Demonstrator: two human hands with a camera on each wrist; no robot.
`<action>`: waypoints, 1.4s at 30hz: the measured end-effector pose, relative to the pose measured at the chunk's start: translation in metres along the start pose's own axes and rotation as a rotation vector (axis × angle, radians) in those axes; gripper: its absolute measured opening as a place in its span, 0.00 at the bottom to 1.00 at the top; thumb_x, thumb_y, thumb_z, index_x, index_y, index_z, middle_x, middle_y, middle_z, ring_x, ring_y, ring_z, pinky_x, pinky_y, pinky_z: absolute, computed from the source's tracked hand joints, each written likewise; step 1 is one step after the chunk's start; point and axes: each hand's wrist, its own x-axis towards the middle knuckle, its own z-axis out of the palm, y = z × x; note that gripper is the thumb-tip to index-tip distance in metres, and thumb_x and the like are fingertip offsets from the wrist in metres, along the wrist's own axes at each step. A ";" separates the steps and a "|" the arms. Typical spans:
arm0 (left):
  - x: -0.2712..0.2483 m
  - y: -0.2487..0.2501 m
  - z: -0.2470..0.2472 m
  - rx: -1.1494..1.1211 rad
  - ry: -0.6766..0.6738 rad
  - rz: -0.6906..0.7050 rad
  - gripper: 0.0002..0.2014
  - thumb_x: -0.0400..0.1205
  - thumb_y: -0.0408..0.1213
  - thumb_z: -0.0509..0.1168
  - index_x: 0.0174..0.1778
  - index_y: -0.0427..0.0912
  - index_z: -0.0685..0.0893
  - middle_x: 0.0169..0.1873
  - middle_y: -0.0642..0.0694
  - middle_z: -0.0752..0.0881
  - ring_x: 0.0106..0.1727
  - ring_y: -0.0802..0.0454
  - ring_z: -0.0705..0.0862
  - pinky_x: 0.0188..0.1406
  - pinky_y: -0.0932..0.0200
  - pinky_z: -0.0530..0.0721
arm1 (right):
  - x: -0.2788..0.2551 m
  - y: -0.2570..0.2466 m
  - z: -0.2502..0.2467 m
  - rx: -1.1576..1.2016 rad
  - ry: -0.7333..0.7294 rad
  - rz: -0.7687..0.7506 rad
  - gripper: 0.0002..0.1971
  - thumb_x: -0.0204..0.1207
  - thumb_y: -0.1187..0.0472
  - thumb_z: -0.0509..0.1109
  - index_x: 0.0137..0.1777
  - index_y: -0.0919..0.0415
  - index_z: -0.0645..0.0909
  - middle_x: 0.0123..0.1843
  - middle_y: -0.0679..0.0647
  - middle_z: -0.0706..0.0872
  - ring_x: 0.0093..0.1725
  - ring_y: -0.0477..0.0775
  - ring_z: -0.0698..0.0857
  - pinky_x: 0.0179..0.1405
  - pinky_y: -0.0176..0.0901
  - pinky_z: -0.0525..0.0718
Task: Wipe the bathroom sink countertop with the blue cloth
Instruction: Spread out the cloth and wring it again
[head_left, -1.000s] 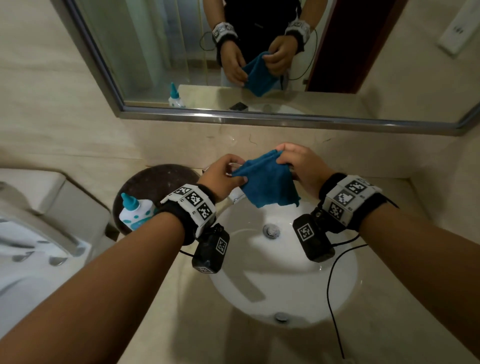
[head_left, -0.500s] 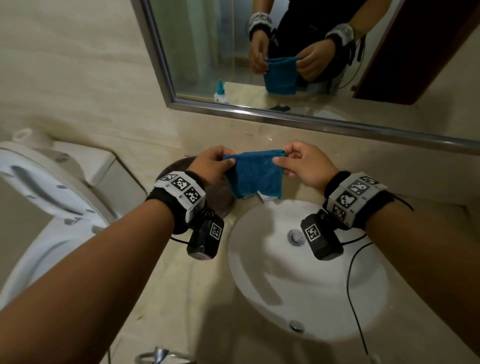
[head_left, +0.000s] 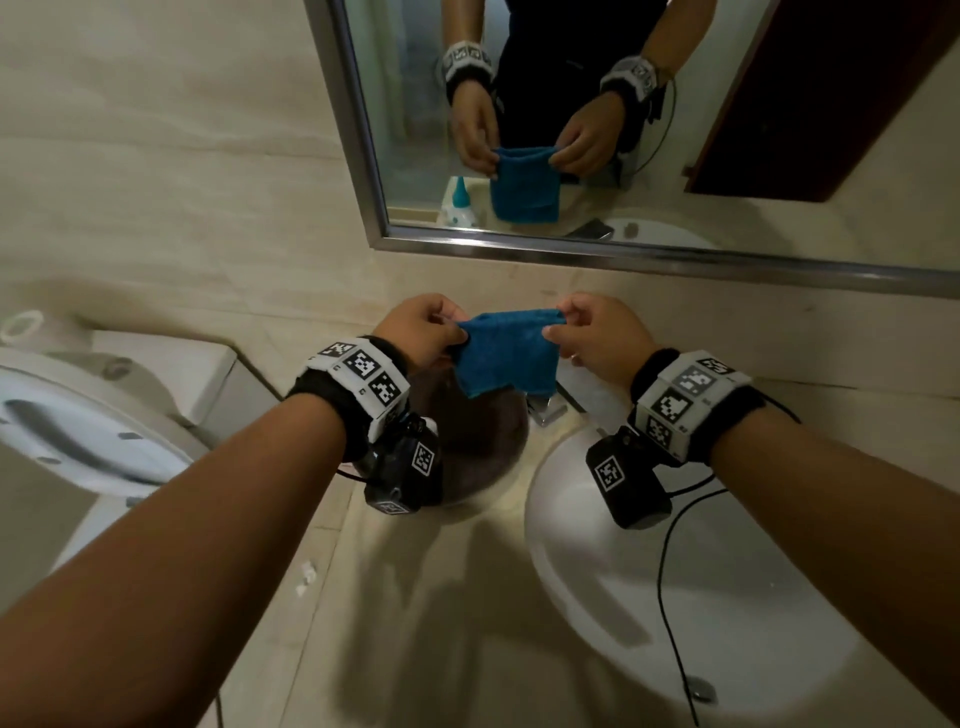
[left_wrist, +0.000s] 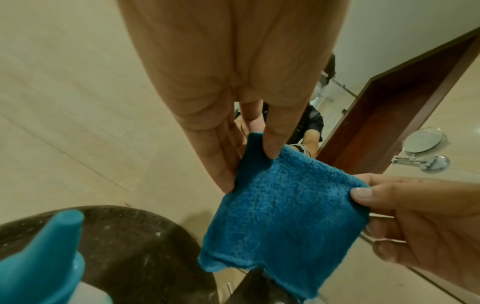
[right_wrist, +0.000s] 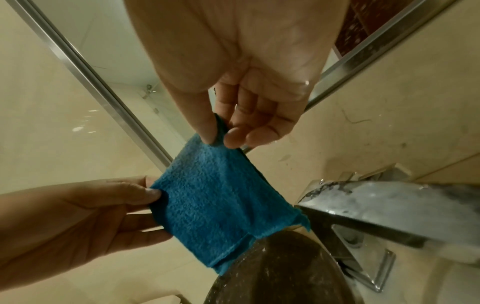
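Fingers of L hand (head_left: 422, 328) & R hand (head_left: 597, 332) pinching blue cloth (head_left: 506, 351) top corners — hanging above countertop (head_left: 415, 597), no legible writing.

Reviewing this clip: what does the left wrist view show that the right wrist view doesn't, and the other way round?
Left wrist only: the teal-capped bottle, a wall-mounted round mirror and the brown door.
Right wrist only: the chrome faucet, close by the cloth's lower corner.
Both: the blue cloth held in the air, the left hand and right hand each pinching a top corner, above the dark round slab.
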 end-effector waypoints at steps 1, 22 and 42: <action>0.004 -0.003 -0.005 0.013 -0.012 0.006 0.12 0.79 0.22 0.63 0.35 0.43 0.78 0.32 0.45 0.81 0.32 0.54 0.82 0.32 0.65 0.83 | 0.004 0.000 0.006 0.007 0.005 0.010 0.02 0.76 0.66 0.68 0.47 0.60 0.79 0.35 0.53 0.81 0.34 0.49 0.80 0.35 0.40 0.80; 0.084 -0.086 -0.039 0.176 -0.250 -0.076 0.11 0.78 0.23 0.66 0.39 0.46 0.82 0.33 0.47 0.83 0.34 0.55 0.80 0.34 0.65 0.79 | 0.042 0.042 0.094 0.090 0.042 0.350 0.13 0.77 0.65 0.68 0.62 0.60 0.78 0.57 0.59 0.86 0.56 0.59 0.86 0.62 0.57 0.83; 0.078 -0.134 -0.024 0.129 -0.400 -0.306 0.10 0.85 0.32 0.60 0.42 0.50 0.81 0.38 0.54 0.85 0.37 0.60 0.82 0.33 0.64 0.70 | 0.031 0.083 0.126 -0.085 -0.114 0.445 0.08 0.78 0.60 0.67 0.54 0.59 0.83 0.52 0.53 0.85 0.53 0.52 0.82 0.54 0.43 0.78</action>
